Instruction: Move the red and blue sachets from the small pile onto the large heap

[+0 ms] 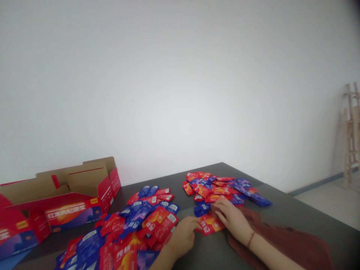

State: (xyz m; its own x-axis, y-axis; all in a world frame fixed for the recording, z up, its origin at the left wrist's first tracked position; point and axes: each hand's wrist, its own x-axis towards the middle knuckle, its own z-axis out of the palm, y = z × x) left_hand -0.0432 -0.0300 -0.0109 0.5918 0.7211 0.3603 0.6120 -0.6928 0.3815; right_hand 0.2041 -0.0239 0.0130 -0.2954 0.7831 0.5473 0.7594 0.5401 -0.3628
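Note:
A red and orange sachet [209,226] lies on the dark table between my hands. My left hand [184,234] pinches its left edge, fingers curled. My right hand [232,219] rests over its upper right side, fingers bent around part of a brown cloth [292,243]. The cloth spreads under my right wrist and forearm; what lies right under the fingertips is partly hidden. A blue sachet [201,210] sits just beyond the red one. Close by my left hand is a large heap of red and blue sachets [135,225].
Another pile of red and blue sachets [209,185] lies farther back on the table [303,219]. Open red cardboard boxes [75,215] stand at the left against the white wall [180,93]. A wooden rack [351,135] leans at the far right, beyond the table edge.

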